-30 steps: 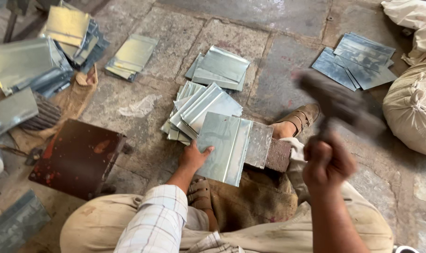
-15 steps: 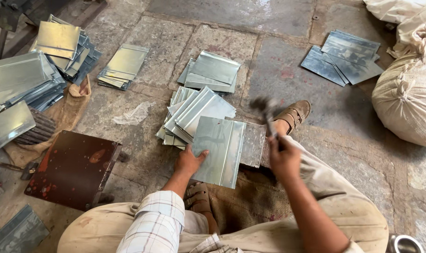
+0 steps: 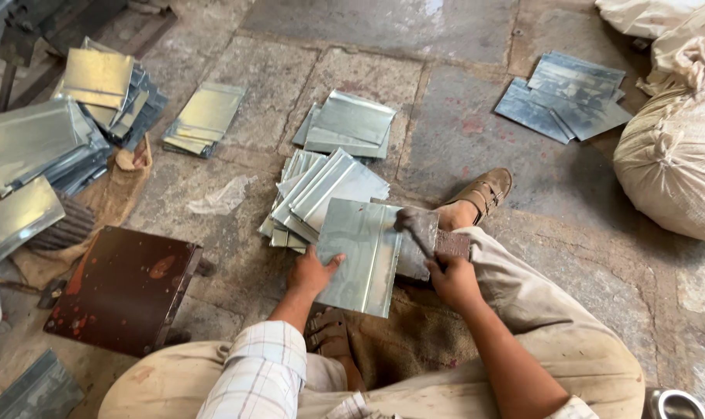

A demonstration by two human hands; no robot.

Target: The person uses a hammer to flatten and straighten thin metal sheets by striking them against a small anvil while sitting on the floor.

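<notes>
Stone slabs make up the floor (image 3: 461, 147) where a person sits cross-legged, with stacks of bent metal sheets scattered around and a tied sack (image 3: 674, 167) off to the right. The left hand (image 3: 312, 271) lies flat and open, fingers spread, pressing down the near edge of a grey metal sheet (image 3: 360, 252) that rests over a dark block (image 3: 452, 244) just in front of the knees. The right hand (image 3: 452, 281) is closed around the handle of a hammer (image 3: 419, 226), whose head sits on the sheet's right edge. Risk here looks plain: the holding fingers are near the striking spot, so a glancing blow could catch them, or the sheet could skid off the block and its sharp edge cut the palm.
</notes>
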